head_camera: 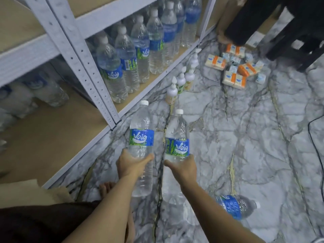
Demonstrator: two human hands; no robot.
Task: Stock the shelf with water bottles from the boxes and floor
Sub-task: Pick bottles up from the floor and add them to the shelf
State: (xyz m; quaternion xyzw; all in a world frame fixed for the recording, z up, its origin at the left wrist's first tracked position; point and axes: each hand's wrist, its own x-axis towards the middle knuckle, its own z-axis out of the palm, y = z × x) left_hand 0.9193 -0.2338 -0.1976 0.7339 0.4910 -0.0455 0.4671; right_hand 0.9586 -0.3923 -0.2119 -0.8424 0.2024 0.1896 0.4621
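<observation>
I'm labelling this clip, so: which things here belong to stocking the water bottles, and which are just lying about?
Job: left hand gripping left bottle; right hand gripping right bottle; floor bottle, lying down; shelf; shelved bottles.
Lying about: pump bottles on the floor; orange-and-white packets; black cable.

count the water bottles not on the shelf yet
3: first bottle in the left hand, second bottle in the right hand, third bottle lying on the floor, lower right. Arms may hide more.
</observation>
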